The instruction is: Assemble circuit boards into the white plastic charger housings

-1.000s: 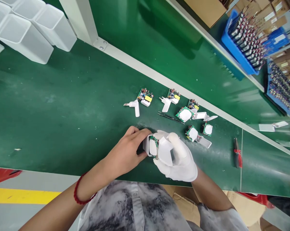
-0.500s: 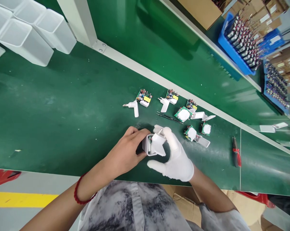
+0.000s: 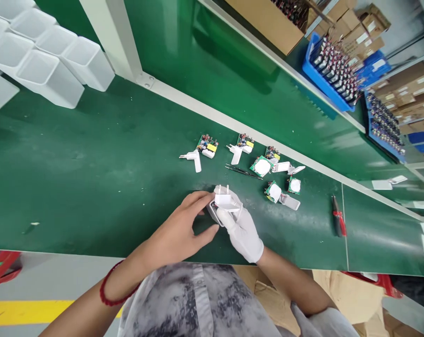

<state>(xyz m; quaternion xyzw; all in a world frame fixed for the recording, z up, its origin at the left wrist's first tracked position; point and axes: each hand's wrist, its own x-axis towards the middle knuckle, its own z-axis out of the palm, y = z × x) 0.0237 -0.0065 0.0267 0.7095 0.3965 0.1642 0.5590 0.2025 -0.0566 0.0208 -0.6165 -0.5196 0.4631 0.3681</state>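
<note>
A white power adapter housing (image 3: 214,216) is in front of me above the bench, tilted. Its white plug cover (image 3: 223,201), with two metal pins pointing away from me, sits askew over the housing's mouth. My right hand (image 3: 245,236), in a white glove, grips the housing, thumb across its near side and fingers behind it. My bare left hand (image 3: 178,229) is at the housing's left side. Its fingertips reach the upper left edge, while the thumb stands apart below. What is inside the housing is mostly hidden.
Beyond my hands lie several circuit boards (image 3: 207,146) wired to white plug covers (image 3: 194,158), and black tweezers (image 3: 243,172). Red-handled pliers (image 3: 338,217) lie at right. White plastic bins (image 3: 53,77) stand at far left. A pale rail (image 3: 183,100) runs along the bench's back edge.
My left thumb has come off the housing. My right hand has closed around it, and the plug cover has turned so its pins point away from me. The view has shifted slightly.
</note>
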